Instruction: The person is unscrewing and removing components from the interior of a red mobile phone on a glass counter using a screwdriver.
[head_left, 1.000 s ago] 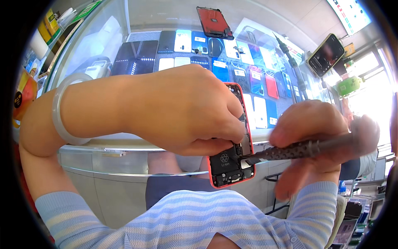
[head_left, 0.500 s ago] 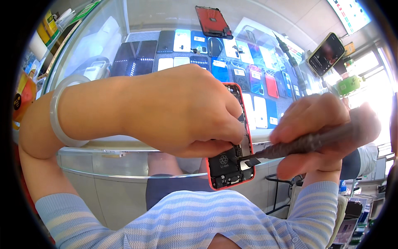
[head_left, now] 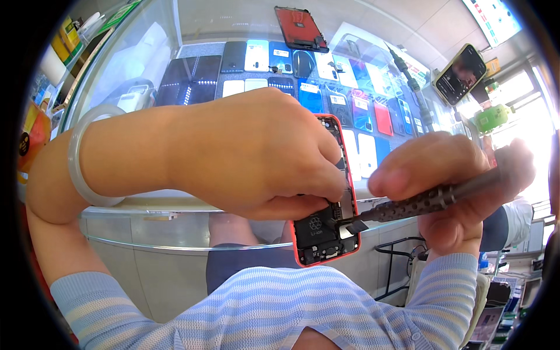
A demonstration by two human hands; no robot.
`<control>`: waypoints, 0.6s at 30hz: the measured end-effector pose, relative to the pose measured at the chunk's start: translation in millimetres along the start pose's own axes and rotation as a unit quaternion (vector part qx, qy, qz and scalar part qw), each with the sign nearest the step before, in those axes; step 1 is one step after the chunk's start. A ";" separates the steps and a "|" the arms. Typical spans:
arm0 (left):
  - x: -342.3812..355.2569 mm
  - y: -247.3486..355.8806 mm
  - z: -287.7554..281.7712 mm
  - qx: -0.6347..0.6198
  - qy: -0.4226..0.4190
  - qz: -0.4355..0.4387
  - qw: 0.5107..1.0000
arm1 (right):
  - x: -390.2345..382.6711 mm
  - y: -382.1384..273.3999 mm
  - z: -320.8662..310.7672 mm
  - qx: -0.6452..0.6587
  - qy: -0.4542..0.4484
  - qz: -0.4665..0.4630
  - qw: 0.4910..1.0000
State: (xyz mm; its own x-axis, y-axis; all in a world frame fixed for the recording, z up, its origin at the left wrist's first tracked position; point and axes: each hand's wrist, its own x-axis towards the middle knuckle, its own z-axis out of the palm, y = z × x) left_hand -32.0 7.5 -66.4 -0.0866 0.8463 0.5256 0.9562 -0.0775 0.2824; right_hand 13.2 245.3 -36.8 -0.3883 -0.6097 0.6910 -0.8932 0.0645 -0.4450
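Note:
My left hand [head_left: 268,151], wearing a pale bangle, is curled over an opened red phone [head_left: 312,256] at the glass counter's front edge, its fingers closed on the phone and partly hiding it. The exposed black battery and small components show at the lower end. My right hand [head_left: 449,169] holds a dark, perforated-grip screwdriver-like tool [head_left: 408,207] at a slant; its tip reaches into the phone beside the battery, where a small dark flap [head_left: 354,226] sticks up.
The glass display counter [head_left: 146,214] holds several phones [head_left: 256,55]. On top lie a red phone screen assembly [head_left: 300,28] and a propped phone [head_left: 459,74]. A green bottle [head_left: 490,118] stands at right, boxes [head_left: 67,32] at left. A person's pale clothing [head_left: 513,224] shows at far right.
My right fingers have shifted around the tool's grip, moving slightly up and back, while the tool tip stays in the phone. My left hand is almost still.

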 end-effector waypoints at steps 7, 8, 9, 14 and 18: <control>5.1 0.3 -4.2 0.004 -0.024 0.004 1.000 | -0.6 -4.0 -16.5 0.005 -0.038 0.028 0.999; 3.0 0.2 -2.3 0.002 -0.017 0.002 1.000 | 4.4 -1.8 -12.1 0.023 -0.038 0.012 0.999; 1.4 0.3 -1.3 0.000 -0.011 -0.001 1.000 | 9.4 0.4 -7.9 0.041 -0.038 -0.005 0.998; 2.2 -0.7 -2.6 0.000 -0.016 -0.002 1.000 | 4.3 12.5 -20.8 0.005 -0.109 0.014 0.994; 3.3 0.6 -3.3 0.009 -0.017 0.001 1.000 | 4.1 12.7 -17.3 0.020 -0.083 0.004 0.996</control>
State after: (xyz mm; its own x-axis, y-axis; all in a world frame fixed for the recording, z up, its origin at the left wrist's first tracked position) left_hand -32.6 8.5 -61.8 -0.0749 0.8638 0.4983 0.9611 -0.0706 0.2670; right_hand -3.6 257.3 -29.8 -0.3500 -0.7311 0.5857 -0.8791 0.0403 -0.4750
